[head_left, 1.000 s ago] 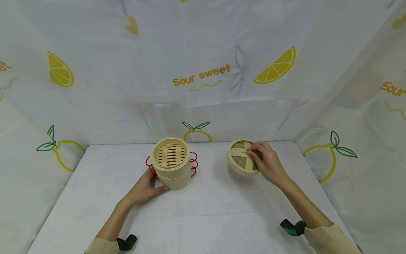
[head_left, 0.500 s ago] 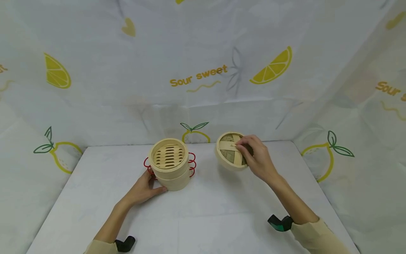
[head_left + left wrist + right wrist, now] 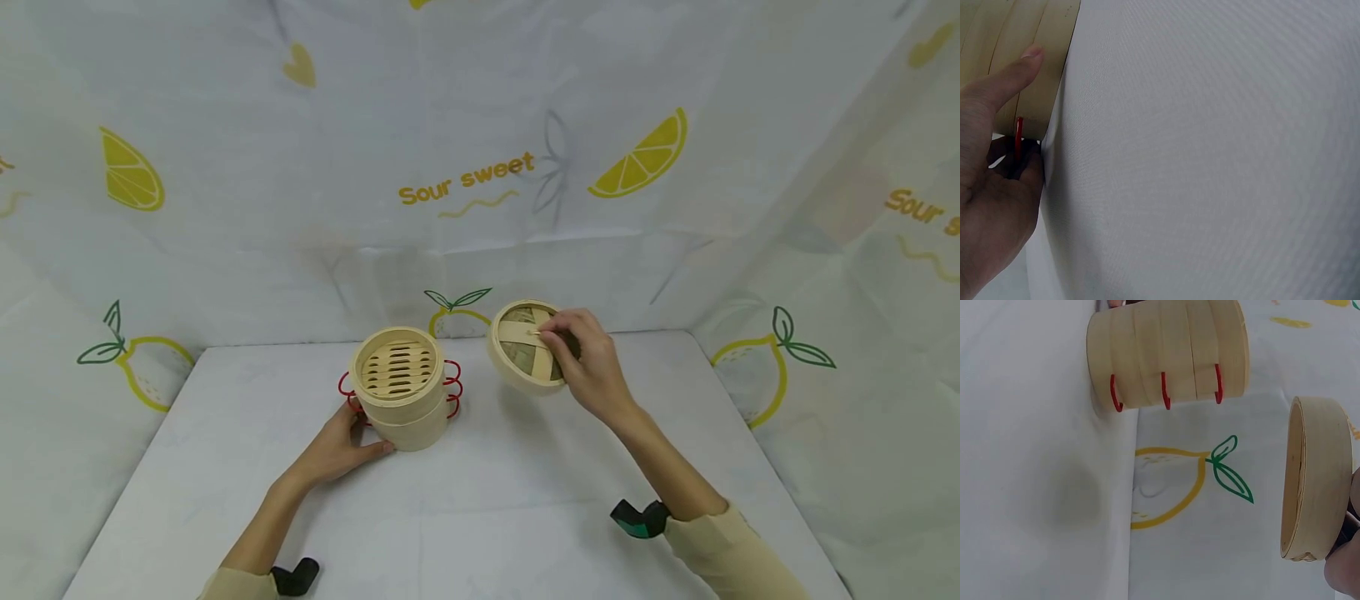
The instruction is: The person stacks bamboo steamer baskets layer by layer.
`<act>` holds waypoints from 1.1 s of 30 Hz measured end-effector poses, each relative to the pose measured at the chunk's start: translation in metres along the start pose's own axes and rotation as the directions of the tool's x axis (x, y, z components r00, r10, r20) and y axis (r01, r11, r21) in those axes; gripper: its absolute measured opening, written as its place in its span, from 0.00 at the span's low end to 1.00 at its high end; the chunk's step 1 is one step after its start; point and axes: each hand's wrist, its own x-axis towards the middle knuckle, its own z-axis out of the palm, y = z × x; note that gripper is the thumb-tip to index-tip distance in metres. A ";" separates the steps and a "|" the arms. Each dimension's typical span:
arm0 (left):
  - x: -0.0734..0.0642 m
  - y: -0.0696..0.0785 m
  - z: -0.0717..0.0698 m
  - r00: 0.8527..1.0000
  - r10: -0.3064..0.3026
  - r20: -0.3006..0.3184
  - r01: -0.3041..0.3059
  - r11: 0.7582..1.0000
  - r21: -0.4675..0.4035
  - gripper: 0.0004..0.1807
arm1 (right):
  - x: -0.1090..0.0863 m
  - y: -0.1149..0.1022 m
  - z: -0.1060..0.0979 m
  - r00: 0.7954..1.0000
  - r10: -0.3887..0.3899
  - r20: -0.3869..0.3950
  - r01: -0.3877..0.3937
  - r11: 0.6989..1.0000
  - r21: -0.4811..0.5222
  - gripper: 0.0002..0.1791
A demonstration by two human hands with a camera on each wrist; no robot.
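Observation:
A stack of round bamboo steamer baskets (image 3: 410, 417) stands on the table, with red loop handles on both sides and a slotted floor showing in the top tier. My left hand (image 3: 337, 450) holds its lower left side. In the left wrist view the thumb lies along the bamboo wall (image 3: 1035, 81), and the fingers curl beside a red handle (image 3: 1019, 131), partly hidden. My right hand (image 3: 597, 367) pinches the small knob at the middle of the woven bamboo lid (image 3: 517, 333). That lid hangs tilted in the air, right of the stack and apart from it.
White cloth covers the table (image 3: 495, 533). A white curtain (image 3: 337, 167) printed with lemons and lettering rises along the back and both sides. The lid's shadow falls on the cloth below it.
My right hand has carried the lid leftward and slightly up, nearer to the steamer stack. My left hand keeps its hold, and the stack has not moved on the table.

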 end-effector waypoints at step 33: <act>0.000 -0.006 0.000 1.000 0.014 -0.012 -0.014 1.000 -0.001 0.49 | 0.019 -0.021 0.047 0.999 -0.037 -0.009 0.038 0.998 0.058 0.05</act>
